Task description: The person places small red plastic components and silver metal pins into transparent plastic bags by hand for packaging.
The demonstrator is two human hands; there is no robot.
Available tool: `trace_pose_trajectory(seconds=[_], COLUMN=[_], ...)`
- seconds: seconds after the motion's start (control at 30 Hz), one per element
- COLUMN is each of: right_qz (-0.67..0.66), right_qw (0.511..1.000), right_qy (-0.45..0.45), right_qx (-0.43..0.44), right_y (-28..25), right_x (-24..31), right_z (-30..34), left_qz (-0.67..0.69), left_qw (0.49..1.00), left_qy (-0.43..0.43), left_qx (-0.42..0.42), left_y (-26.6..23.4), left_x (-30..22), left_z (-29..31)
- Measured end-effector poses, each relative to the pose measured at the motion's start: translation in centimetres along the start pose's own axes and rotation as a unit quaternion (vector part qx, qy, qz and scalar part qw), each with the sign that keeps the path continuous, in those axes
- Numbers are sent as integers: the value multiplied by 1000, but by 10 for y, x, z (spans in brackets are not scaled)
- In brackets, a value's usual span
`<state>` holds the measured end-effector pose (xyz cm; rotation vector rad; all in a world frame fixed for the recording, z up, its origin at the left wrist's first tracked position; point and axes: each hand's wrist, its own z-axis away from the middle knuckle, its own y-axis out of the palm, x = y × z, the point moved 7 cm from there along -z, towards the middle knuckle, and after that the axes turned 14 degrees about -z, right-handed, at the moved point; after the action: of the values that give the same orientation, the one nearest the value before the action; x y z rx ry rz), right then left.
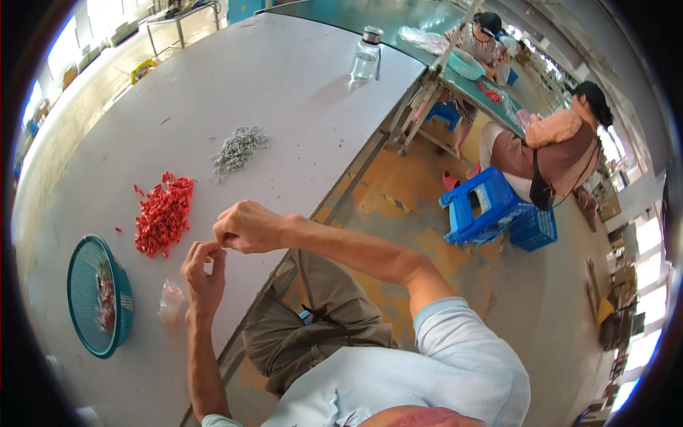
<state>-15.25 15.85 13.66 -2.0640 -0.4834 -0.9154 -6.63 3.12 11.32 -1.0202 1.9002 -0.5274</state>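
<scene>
My left hand [204,276] and my right hand [250,226] meet over the table's near side, fingertips pinched together. Whatever they hold between them is too small to make out. Just beyond my left hand lies a heap of small red plastic pieces [165,213], with a few strays at its edge. Farther back is a pile of thin grey metal pieces [240,151] that look like screws. Beside my left wrist rests a small clear plastic bag [171,302] with pale contents. A green mesh basket [126,299] at the left holds several clear packets with red bits inside.
A clear glass bottle [365,60] of water stands near the far right corner of the grey table [299,92]. Across the aisle, a person [569,135] sits on a blue stool [487,203] at a green worktable [477,92]. Another person [484,43] works beyond.
</scene>
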Motion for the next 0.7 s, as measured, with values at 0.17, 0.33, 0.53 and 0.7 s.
trace_pose_trajectory(seconds=[0.17, 0.33, 0.53, 0.7], right_qz=[-47, -131, -138, -44], right_qw=[998, 985, 985, 993], right_qy=[42, 109, 96, 89], right_qx=[1, -36, 31, -61], right_y=[-6, -8, 10, -13], right_x=[-23, -45, -48, -53], right_z=[8, 11, -8, -7], left_qz=[100, 335, 285, 297], left_qw=[994, 921, 931, 926], left_qy=[-42, -198, -219, -232], left_qx=[5, 34, 62, 37], left_y=[39, 61, 41, 50], left_x=[41, 71, 83, 68], left_z=[7, 13, 31, 12])
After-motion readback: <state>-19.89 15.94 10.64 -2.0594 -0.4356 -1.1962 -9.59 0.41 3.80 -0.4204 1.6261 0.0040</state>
